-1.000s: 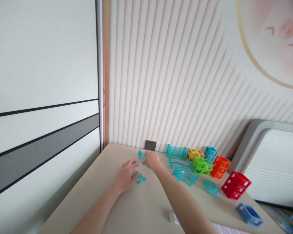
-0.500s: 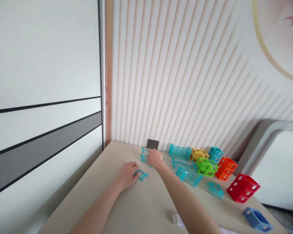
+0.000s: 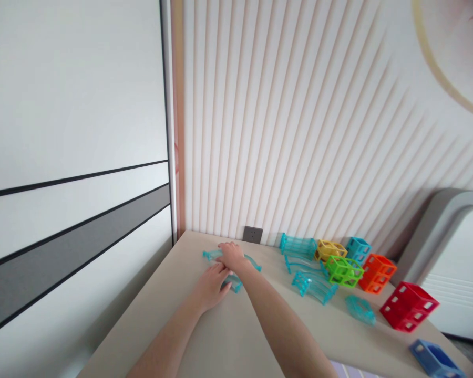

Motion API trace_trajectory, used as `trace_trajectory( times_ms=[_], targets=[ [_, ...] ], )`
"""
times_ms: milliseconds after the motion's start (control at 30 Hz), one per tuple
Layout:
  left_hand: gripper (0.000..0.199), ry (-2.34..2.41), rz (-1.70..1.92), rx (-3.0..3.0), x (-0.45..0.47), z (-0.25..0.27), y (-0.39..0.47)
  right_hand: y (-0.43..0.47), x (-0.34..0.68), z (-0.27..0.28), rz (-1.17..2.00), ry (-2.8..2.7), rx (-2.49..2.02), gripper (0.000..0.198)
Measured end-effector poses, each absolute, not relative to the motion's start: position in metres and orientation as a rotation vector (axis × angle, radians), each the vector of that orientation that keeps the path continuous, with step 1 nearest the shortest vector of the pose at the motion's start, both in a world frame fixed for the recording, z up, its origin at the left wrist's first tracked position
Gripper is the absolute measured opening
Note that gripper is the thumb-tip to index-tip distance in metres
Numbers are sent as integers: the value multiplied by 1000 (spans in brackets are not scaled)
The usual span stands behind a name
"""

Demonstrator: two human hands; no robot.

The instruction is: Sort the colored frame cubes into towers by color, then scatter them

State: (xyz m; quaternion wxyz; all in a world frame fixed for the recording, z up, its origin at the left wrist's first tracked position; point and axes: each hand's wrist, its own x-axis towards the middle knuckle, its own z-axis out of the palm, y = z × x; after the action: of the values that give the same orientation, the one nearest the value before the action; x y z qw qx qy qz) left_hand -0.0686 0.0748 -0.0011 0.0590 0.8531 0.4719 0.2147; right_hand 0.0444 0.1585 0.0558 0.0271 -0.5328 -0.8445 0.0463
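Half-curled right hand [image 3: 232, 256] has met half-curled left hand [image 3: 213, 287], bringing far curved translucent turquoise plastic piece [image 3: 211, 255] and nearer matching piece [image 3: 237, 286] under adjacent handling, grips undeterminable.

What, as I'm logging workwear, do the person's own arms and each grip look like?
The left grip and right grip are ungloved human hands, without visible cables or markings. The tapering left forearm and right forearm show no sleeve, watch or bracelet. Any ring would be too small to make out.
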Motion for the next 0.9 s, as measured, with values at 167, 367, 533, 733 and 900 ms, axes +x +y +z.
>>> trace_trajectory(
  times_ms=[167,367,533,733,900],
  targets=[
    [26,1475,620,2566,-70,0,78,146,71,64,105,-2584,-1542,35],
    [26,1552,605,2527,-70,2,81,112,175,89,70,-2486,-1627,33],
    [25,1629,591,2493,-70,1,83,85,282,114,198,-2388,-1803,47],
    [26,1672,571,2472,-72,1,85,57,335,111,331,-2357,-1992,60],
    [26,1669,552,2486,-75,2,85,55,331,93,245,-2371,-2132,67]
  ],
)
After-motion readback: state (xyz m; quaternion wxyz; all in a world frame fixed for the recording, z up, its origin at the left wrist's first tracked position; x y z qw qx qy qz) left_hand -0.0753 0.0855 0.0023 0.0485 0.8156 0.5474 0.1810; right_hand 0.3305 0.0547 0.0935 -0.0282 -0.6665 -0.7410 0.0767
